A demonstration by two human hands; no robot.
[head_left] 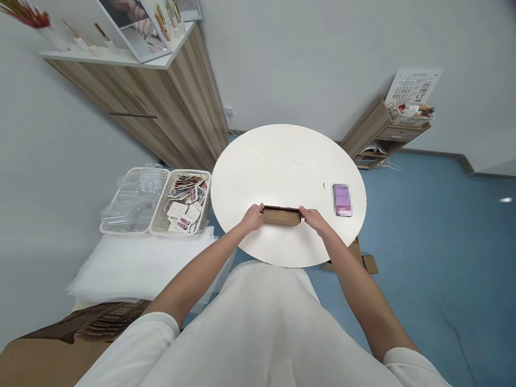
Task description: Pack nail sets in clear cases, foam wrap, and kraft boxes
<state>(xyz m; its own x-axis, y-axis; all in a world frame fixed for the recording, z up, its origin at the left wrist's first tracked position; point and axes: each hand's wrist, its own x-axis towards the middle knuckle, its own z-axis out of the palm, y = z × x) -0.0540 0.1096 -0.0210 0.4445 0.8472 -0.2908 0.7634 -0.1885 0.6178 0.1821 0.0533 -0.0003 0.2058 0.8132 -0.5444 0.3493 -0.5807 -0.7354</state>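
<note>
A small brown cardboard box (281,217) is held level over the near part of the round white table (282,161). My left hand (253,217) is closed on its left end, with the thumb at the upper corner. Its right end is gripped by my right hand (313,219), fingers wrapped at the corner. The long dark opening of the box faces up and away from me. Whether anything lies inside cannot be made out. To the right of my right hand, a phone-shaped thing with a purple, blurred face (342,200) lies on the table.
Left of the table stand a white basket of printed cards (205,212) and a basket of clear plastic packaging (135,196). White sheets (133,263) are stacked below them, beside a large carton (48,355). Flattened cardboard (370,264) lies on the floor at right.
</note>
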